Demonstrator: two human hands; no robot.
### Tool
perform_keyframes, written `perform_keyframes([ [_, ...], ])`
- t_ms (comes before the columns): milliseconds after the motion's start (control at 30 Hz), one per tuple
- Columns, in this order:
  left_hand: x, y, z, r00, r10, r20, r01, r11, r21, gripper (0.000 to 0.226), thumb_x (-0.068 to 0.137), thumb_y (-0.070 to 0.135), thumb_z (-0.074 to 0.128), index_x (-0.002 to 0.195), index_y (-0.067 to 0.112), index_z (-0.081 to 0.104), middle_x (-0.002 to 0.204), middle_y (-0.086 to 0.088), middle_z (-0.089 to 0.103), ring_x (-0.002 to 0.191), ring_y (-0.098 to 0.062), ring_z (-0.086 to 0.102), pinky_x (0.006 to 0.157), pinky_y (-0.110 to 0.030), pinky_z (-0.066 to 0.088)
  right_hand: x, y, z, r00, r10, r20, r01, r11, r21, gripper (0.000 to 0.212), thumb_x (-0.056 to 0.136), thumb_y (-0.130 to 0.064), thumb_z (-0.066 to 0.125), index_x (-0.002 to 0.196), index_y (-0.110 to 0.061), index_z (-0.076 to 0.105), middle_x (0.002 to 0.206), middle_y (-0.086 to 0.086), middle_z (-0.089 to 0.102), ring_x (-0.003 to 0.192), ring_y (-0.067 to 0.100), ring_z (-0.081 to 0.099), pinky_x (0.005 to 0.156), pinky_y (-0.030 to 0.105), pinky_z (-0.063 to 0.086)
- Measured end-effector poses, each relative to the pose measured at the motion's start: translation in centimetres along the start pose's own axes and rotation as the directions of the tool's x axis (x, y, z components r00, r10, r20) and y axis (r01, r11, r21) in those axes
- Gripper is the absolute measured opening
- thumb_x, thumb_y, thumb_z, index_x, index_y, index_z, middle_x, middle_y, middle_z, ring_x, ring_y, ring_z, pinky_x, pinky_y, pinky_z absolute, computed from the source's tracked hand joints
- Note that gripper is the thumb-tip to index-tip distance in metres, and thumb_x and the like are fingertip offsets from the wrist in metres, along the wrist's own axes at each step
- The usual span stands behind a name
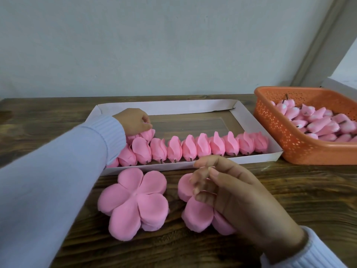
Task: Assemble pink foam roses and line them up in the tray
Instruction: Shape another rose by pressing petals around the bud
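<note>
A shallow white cardboard tray (166,106) lies on the wooden table, with a row of several pink foam roses (202,145) along its near side. My left hand (133,120) reaches into the tray's left end and pinches a rose (147,134) that sits behind the row. Two stacks of flat five-petal pink foam pieces lie in front of the tray: the left stack (133,202) and the right stack (195,211). My right hand (228,192) hovers over the right stack with loosely curled fingers, holding nothing that I can see.
An orange perforated plastic basket (286,136) at the right holds several pink rose buds (318,122) on short stems. A pale wall stands behind the table. Bare wood shows at the near right and far left.
</note>
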State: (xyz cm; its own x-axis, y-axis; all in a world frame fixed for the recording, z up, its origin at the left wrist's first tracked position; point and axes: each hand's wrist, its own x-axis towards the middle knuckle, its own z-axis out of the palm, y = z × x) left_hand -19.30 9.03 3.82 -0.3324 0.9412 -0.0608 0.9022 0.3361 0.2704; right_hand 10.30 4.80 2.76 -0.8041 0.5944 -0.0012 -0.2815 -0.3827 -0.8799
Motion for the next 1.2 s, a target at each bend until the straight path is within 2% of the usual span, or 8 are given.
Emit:
perform_keyframes([
  [167, -0.3, -0.2, 0.3, 1.000, 0.011, 0.019, -0.012, 1.000, 0.001, 0.030, 0.098, 0.033, 0.052, 0.102, 0.009, 0.070, 0.106, -0.007, 0.067, 0.090, -0.018, 0.052, 0.076, -0.025, 0.036, 0.1, 0.2, -0.1, 1.000, -0.007, 0.015, 0.007, 1.000, -0.026, 0.020, 0.079, -0.015, 0.057, 0.089, -0.017, 0.074, 0.080, 0.012, 0.067, 0.070, 0.016, 0.062, 0.067, 0.025, 0.053],
  [467, -1.1, -0.3, 0.4, 0.999, 0.023, 0.031, -0.022, 0.999, -0.028, 0.036, 0.099, 0.038, 0.050, 0.107, 0.010, 0.070, 0.107, -0.007, 0.068, 0.096, -0.023, 0.058, 0.083, -0.030, 0.042, 0.1, 0.2, -0.1, 1.000, -0.009, 0.014, 0.010, 0.999, -0.045, 0.020, 0.078, -0.015, 0.057, 0.087, -0.018, 0.074, 0.079, 0.011, 0.067, 0.068, 0.016, 0.061, 0.066, 0.024, 0.051],
  [667, -1.5, -0.3, 0.1, 0.997, 0.041, -0.070, -0.048, 0.993, -0.107, 0.037, 0.101, 0.039, 0.043, 0.113, 0.010, 0.063, 0.109, -0.004, 0.063, 0.102, -0.023, 0.057, 0.090, -0.033, 0.043, -0.1, 0.0, -0.1, 1.000, -0.013, 0.008, 0.013, 0.999, -0.035, 0.019, 0.078, -0.014, 0.057, 0.088, -0.014, 0.073, 0.078, 0.012, 0.066, 0.068, 0.016, 0.061, 0.065, 0.024, 0.051],
  [867, -2.5, 0.1, -2.5, 0.935, -0.033, -0.353, -0.073, 0.957, -0.282, 0.035, 0.101, 0.033, 0.044, 0.101, 0.004, 0.063, 0.095, -0.011, 0.063, 0.087, -0.023, 0.052, 0.073, -0.029, 0.033, 0.0, -0.1, -0.1, 0.997, -0.066, -0.026, 0.067, 0.998, 0.023, 0.017, 0.074, -0.015, 0.060, 0.086, -0.012, 0.072, 0.074, 0.012, 0.064, 0.064, 0.016, 0.060, 0.063, 0.025, 0.052],
  [933, -3.5, 0.8, -3.7, 0.884, -0.158, -0.440, -0.096, 0.860, -0.501, 0.029, 0.099, 0.029, 0.048, 0.099, 0.007, 0.066, 0.098, -0.014, 0.067, 0.090, -0.026, 0.059, 0.078, -0.031, 0.042, 0.0, -0.1, -0.1, 0.993, -0.106, -0.060, 0.108, 0.993, 0.044, 0.015, 0.072, -0.014, 0.063, 0.084, -0.012, 0.071, 0.071, 0.012, 0.063, 0.063, 0.015, 0.059, 0.062, 0.024, 0.052],
  [1033, -6.6, 2.5, -5.2, 0.846, -0.324, -0.424, -0.178, 0.578, -0.796, 0.015, 0.095, 0.021, 0.053, 0.086, 0.023, 0.065, 0.088, 0.002, 0.068, 0.079, -0.011, 0.063, 0.075, -0.021, 0.047, 0.1, -0.3, -0.3, 0.967, -0.197, -0.160, 0.213, 0.973, 0.092, 0.010, 0.074, -0.007, 0.062, 0.078, -0.013, 0.070, 0.065, 0.009, 0.058, 0.058, 0.015, 0.055, 0.060, 0.022, 0.051],
  [1133, -11.1, 4.2, -5.4, 0.861, -0.347, -0.372, -0.247, 0.355, -0.902, 0.012, 0.090, 0.021, 0.058, 0.084, 0.025, 0.067, 0.074, 0.010, 0.070, 0.066, -0.005, 0.062, 0.067, -0.020, 0.044, 0.2, -0.7, -1.0, 0.924, -0.250, -0.288, 0.297, 0.945, 0.133, 0.013, 0.074, -0.006, 0.054, 0.075, -0.013, 0.065, 0.062, 0.005, 0.055, 0.053, 0.012, 0.052, 0.057, 0.021, 0.050],
  [1200, -13.9, 5.7, -3.9, 0.872, -0.314, -0.376, -0.262, 0.349, -0.900, 0.011, 0.087, 0.018, 0.062, 0.082, 0.025, 0.068, 0.068, 0.009, 0.069, 0.058, -0.004, 0.058, 0.059, -0.018, 0.045, 0.2, -1.0, -1.4, 0.897, -0.277, -0.345, 0.343, 0.928, 0.147, 0.010, 0.076, -0.007, 0.053, 0.075, -0.015, 0.060, 0.060, 0.001, 0.054, 0.053, 0.009, 0.051, 0.055, 0.020, 0.048],
])
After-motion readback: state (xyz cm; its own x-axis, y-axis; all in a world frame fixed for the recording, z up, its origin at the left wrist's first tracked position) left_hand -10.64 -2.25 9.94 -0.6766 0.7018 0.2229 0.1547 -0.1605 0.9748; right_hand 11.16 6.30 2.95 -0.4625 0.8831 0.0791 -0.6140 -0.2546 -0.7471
